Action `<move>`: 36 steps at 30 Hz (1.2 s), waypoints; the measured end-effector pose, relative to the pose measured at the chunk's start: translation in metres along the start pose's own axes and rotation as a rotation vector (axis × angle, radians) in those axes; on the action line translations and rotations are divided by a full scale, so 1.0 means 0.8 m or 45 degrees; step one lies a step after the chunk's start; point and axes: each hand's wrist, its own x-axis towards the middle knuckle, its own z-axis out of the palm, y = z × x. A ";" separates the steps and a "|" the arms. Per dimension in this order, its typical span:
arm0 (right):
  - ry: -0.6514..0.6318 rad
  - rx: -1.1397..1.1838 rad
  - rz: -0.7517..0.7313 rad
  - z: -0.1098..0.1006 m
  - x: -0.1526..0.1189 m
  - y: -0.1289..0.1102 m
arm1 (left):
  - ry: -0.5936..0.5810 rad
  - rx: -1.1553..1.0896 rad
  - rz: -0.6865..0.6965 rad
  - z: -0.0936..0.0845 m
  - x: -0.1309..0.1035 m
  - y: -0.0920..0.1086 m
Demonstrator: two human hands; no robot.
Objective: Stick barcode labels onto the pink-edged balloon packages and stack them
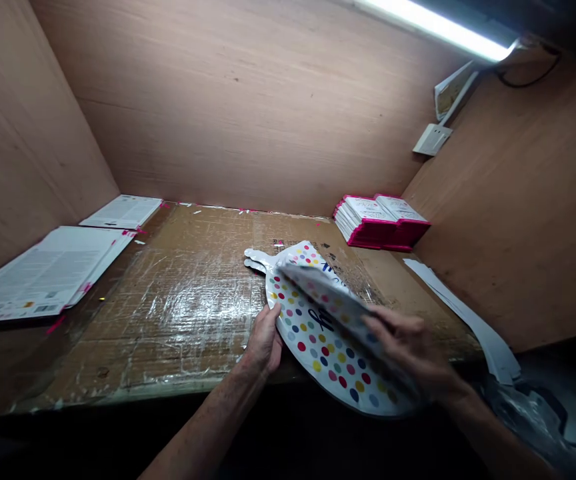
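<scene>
Several flat foil balloons (328, 353), white with coloured dots and dark lettering, lie in a loose stack over the table's front edge. Their narrow necks (257, 259) point to the left. My left hand (265, 339) is closed on the left edge of the stack, thumb on top. My right hand (408, 343), smeared by motion, grips the edge of a blurred upper balloon (318, 283) and holds it raised at a tilt above the others. Part of the dotted surface underneath is hidden by it.
Printed white cards (33, 273) lie at the left, with more cards (123, 212) behind them. Pink-edged packets (381, 223) are stacked at the back right. White strips (468, 320) hang off the right side beside clear plastic (533, 413). Wooden walls enclose the cardboard-covered table (193, 300).
</scene>
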 end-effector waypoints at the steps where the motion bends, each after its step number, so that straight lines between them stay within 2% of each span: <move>1: 0.100 0.035 0.086 -0.019 0.009 0.011 | 0.004 0.047 0.008 -0.002 0.002 0.002; 3: 0.295 0.065 0.219 -0.048 0.023 0.033 | 0.004 0.176 0.013 -0.007 0.007 0.010; 5: 0.421 0.095 0.296 -0.065 0.029 0.051 | -0.016 0.341 0.001 -0.010 0.014 0.023; 7: 0.507 0.071 0.320 -0.067 0.028 0.059 | -0.046 0.513 -0.016 -0.012 0.022 0.036; 10: 0.582 -0.034 0.288 -0.058 0.018 0.051 | -0.048 0.741 -0.018 -0.013 0.034 0.049; 16: 0.600 -0.046 0.231 -0.038 0.009 0.025 | 0.031 1.174 0.106 -0.018 0.054 0.053; 21: 0.353 0.385 0.249 -0.018 0.012 0.017 | 0.118 1.413 0.300 -0.008 0.050 0.066; 24: 0.221 0.436 0.190 0.002 0.010 0.008 | 0.187 1.379 0.423 0.006 0.031 0.060; 26: 0.209 0.390 0.141 0.015 0.006 0.001 | 0.157 1.295 0.402 0.016 0.018 0.049; 31: 0.161 0.375 0.118 0.033 -0.004 -0.008 | -0.086 0.926 0.007 0.037 0.011 0.020; 33: 0.107 0.396 0.154 0.032 -0.005 -0.007 | -0.125 0.779 -0.085 0.040 0.017 0.014; 36: 0.062 0.422 0.179 0.026 -0.003 -0.003 | -0.110 0.653 -0.134 0.040 0.023 0.007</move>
